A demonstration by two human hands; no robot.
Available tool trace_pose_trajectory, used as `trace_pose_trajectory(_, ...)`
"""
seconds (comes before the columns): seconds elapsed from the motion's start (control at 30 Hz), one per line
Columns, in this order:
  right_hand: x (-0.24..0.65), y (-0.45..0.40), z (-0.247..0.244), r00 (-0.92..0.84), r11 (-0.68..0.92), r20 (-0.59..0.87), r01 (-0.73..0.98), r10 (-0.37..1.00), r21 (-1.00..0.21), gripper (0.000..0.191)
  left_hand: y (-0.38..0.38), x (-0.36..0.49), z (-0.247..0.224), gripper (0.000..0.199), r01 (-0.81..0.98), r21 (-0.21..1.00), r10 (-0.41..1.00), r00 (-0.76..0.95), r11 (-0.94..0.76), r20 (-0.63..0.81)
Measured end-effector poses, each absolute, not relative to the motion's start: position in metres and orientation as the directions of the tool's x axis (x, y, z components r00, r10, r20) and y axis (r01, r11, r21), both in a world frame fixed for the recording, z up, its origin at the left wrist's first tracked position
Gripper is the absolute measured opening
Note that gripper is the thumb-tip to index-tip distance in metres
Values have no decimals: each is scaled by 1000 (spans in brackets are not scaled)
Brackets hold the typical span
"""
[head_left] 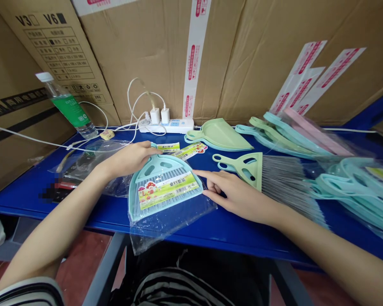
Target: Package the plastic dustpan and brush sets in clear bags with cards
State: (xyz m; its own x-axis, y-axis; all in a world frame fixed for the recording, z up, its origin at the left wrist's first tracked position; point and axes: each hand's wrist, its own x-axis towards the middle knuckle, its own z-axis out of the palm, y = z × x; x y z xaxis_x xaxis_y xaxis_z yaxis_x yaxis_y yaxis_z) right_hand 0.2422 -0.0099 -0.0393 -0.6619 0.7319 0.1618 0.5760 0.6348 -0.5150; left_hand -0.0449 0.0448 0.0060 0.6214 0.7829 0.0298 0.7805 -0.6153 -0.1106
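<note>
A light blue dustpan and brush set (165,170) lies on the blue table in a clear plastic bag (166,231), with a yellow-green printed card (169,189) over the grey bristles. My left hand (132,158) is closed around its handle end at the top, the fingertips partly hidden. At the set's right edge is my right hand (234,193), index finger and thumb stretched apart against the rim, the other fingers curled. Just right of that hand lie green brushes (257,170) with grey bristles. Behind the set are loose printed cards (191,149).
Green and blue dustpans (221,134) lie at the back; more dustpans (293,131) and bagged sets (341,182) are piled at right. A power strip (181,125) with white cables, a water bottle (70,110) and crumpled plastic (98,163) are left. Cardboard (147,55) walls the back.
</note>
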Motion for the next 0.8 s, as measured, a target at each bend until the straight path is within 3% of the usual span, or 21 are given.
trace_pose_trajectory(0.17,243,-10,-40,-657,614,136,582,741,-533,49,46,-50,7,56,759,-96,761,648,-644,21)
trace_pose_trajectory(0.37,243,-10,-42,-667,617,129,574,734,-538,47,47,-52,10,48,774,-57,776,630,-630,-31)
trace_pose_trajectory(0.8,244,-12,-41,-683,641,136,571,717,-512,50,45,-45,13,46,815,-181,833,549,-551,-67)
